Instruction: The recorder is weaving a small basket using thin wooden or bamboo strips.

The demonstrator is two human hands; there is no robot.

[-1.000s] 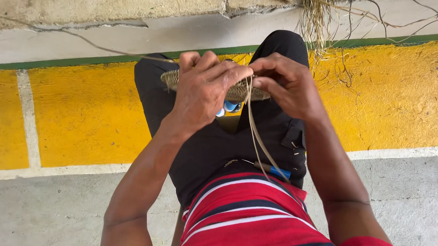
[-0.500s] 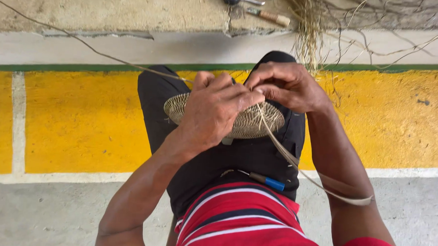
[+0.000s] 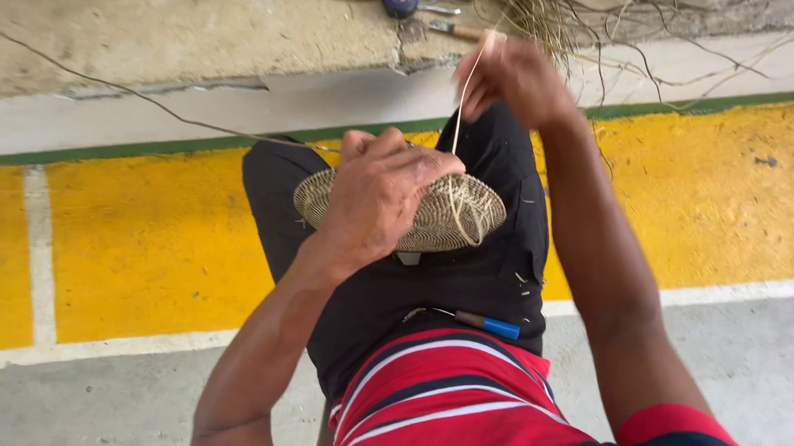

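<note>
Woven straw, pale and tightly coiled, forms the round basket base (image 3: 433, 217) that the left hand (image 3: 376, 200) clamps from above, fingers curled over its far rim, holding it on the lap. From just beside that grip a thin straw strand (image 3: 459, 119) runs up to the right hand (image 3: 510, 76), raised well above the basket and pinched shut on the strand. Below the left hand, a blue-handled tool (image 3: 486, 323) lies on the black trousers (image 3: 466, 279)
</note>
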